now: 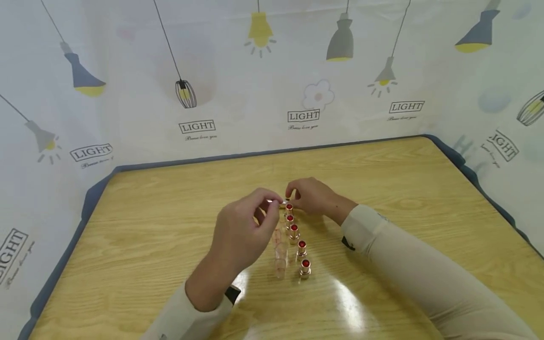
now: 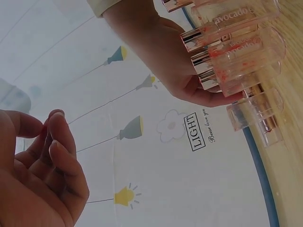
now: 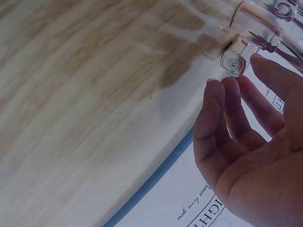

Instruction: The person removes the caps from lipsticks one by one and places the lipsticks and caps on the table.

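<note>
- Nearest, left hand [image 1: 242,233] raised above the wooden table [image 1: 148,226], thumb and forefinger tips pinched together on a small clear cap [image 1: 275,202]; remaining fingers [image 2: 57,142] curled loosely toward the palm.
- Just right of and below those fingertips, stood a row of five open lipsticks [image 1: 296,234] in gold bases with red tips, running away from the body, each close beside the next.
- Beside that row, on the left-hand side, lay or stood clear caps [image 1: 279,255] in a line; seen from the left wrist, "avocado" lettering on one transparent tube [image 2: 236,45].
- Past the left fingertips, right hand [image 1: 312,196] rested at the far end of the row, fingertips meeting at the farthest lipstick [image 1: 289,207]; whether gripped or merely touched, could not tell.
- From the right wrist, fingers [image 3: 227,113] fairly straight and relaxed, tips just beside a clear cap end [image 3: 233,63].
- Farthest, a curtain [image 1: 272,71] printed with lamps and "LIGHT" behind the table's edge.
</note>
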The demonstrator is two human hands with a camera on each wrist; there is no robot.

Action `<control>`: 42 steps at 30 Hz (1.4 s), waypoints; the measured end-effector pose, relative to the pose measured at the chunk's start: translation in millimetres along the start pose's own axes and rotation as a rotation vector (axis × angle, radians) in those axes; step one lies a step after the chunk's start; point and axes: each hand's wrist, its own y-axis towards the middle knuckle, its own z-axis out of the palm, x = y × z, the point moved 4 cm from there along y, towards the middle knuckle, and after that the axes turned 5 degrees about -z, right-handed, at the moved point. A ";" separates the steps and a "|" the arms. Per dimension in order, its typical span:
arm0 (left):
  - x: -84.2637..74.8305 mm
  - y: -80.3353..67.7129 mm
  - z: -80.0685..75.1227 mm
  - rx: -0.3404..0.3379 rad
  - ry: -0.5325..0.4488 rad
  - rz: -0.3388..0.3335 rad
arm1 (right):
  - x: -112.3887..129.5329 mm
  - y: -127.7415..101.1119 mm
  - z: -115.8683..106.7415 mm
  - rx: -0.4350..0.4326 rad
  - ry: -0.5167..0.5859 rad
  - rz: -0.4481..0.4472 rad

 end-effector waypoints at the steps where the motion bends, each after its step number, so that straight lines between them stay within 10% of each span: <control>1: 0.2 0.1 0.0 0.003 0.002 -0.002 | -0.2 0.8 0.5 0.003 0.001 0.001; 23: 0.0 2.0 -2.4 0.002 0.006 0.001 | -5.4 -0.8 -1.5 -0.083 -0.040 0.011; 42: 0.9 -1.0 0.1 -0.016 0.029 0.002 | 11.3 -76.4 -26.6 -0.351 0.151 -0.099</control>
